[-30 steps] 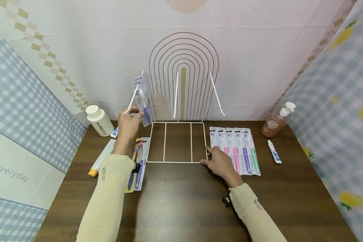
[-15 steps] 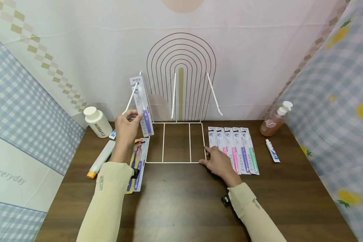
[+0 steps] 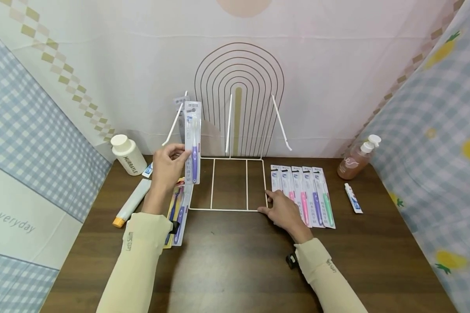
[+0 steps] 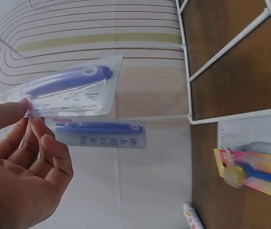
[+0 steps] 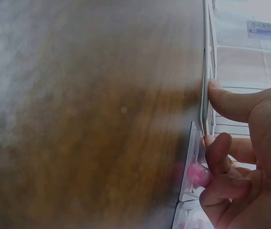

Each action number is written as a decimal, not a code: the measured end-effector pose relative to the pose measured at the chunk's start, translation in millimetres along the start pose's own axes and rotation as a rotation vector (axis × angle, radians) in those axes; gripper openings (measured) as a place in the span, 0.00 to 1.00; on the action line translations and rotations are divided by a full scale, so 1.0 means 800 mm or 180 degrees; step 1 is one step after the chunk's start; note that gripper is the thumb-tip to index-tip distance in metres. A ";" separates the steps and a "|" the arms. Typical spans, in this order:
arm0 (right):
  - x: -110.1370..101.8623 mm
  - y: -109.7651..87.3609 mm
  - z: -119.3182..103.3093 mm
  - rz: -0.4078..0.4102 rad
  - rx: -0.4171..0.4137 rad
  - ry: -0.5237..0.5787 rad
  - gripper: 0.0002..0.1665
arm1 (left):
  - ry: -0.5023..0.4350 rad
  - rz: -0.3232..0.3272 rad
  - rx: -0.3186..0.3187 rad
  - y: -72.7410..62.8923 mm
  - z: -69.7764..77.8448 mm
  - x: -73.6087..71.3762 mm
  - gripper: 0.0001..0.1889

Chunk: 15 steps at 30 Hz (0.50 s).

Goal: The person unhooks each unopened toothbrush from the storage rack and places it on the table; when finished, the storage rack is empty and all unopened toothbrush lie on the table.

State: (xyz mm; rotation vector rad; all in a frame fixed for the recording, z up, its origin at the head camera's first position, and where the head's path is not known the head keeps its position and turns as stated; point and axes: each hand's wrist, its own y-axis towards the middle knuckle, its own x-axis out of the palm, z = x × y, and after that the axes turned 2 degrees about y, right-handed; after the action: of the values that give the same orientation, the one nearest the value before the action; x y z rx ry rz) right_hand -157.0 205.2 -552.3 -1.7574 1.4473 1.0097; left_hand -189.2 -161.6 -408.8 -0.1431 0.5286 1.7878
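My left hand (image 3: pixel 168 167) pinches a packaged purple toothbrush (image 3: pixel 194 161) upright between thumb and fingers. This pack stands just right of the left prong of a white wire rack (image 3: pixel 230 210). Behind it, partly covered, is another packaged toothbrush (image 4: pixel 97 133); its top shows near that prong in the head view. In the left wrist view the held pack is nearest the camera, its handle end pointing right. With thumb and forefinger, my right hand (image 3: pixel 283 211) holds the rack's base at its front right corner. The right hand's other fingers are curled beside a pink packaged toothbrush (image 5: pixel 197 176).
Several packaged toothbrushes (image 3: pixel 317 204) lie in a row right of the rack. More packs (image 3: pixel 179 221) lie left of it, partly under my left wrist. A white bottle (image 3: pixel 129 156), a capped tube (image 3: pixel 133 202), a pump bottle (image 3: pixel 354 163) and small toothpaste (image 3: pixel 353 198) stand or lie around.
The purple toothbrush pack in my left hand has come forward and right, from across the left prong to beside it. My right hand stays on the rack corner.
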 end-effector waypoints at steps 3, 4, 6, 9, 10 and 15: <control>0.007 0.004 0.008 0.0031 -0.0018 0.0024 0.50 | 0.0007 -0.0096 -0.0182 -0.009 -0.009 -0.005 0.12; 0.004 0.002 0.004 0.0001 -0.0017 0.0022 0.50 | 0.0021 -0.0129 -0.0233 -0.012 -0.014 -0.006 0.12; -0.004 -0.002 -0.006 -0.0036 0.0028 0.0081 0.49 | 0.0023 -0.0181 -0.0330 -0.020 -0.023 -0.009 0.12; -0.014 -0.007 -0.018 -0.0107 0.0078 0.0095 0.49 | -0.0013 -0.0212 -0.0428 -0.035 -0.036 -0.014 0.11; -0.014 -0.008 -0.017 -0.0103 0.0049 0.0084 0.49 | -0.0033 -0.0226 -0.0460 -0.040 -0.041 -0.016 0.11; -0.019 -0.011 -0.024 -0.0080 0.0029 0.0094 0.47 | -0.0003 -0.0268 -0.0607 -0.066 -0.064 -0.030 0.10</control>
State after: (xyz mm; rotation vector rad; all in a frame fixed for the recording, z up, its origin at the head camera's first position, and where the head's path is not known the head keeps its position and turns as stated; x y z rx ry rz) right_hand -146.8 198.2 -529.8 -1.7866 1.4423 0.9665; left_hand -141.8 -194.8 -460.1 -0.2922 0.3455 1.7535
